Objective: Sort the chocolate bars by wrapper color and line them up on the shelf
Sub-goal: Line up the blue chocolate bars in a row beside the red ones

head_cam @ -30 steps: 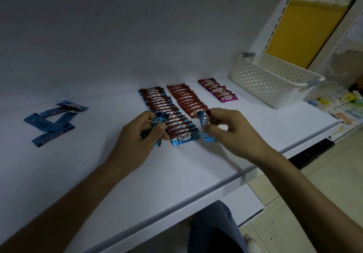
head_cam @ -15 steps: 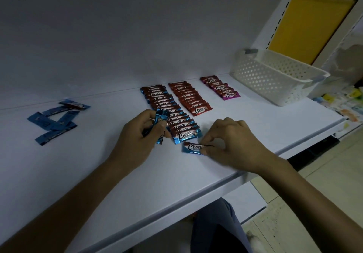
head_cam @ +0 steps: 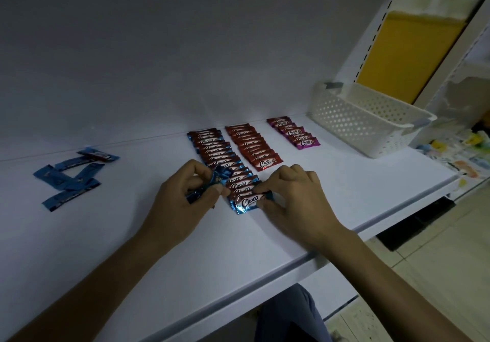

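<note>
My right hand (head_cam: 289,195) pinches the front blue bar (head_cam: 248,202) of the blue row (head_cam: 220,161); my left hand (head_cam: 185,198) grips spare blue bars (head_cam: 212,185).

Single view: head cam, wide-angle. It sits above and just in front of the white flat shelf board (head_cam: 344,195), pitched forward and down, facing the plain white back panel (head_cam: 185,49). Close range: both forearms cross the bottom edge, and the left hand (head_cam: 180,203) and right hand (head_cam: 294,198) land mid-frame at the near end of the row of blue-wrapped chocolate bars (head_cam: 212,153). Upper right: white perforated plastic basket (head_cam: 352,124). Lower right, past the shelf's front lip: tiled floor (head_cam: 437,275). The shelf's back edge runs up to the right.
</note>
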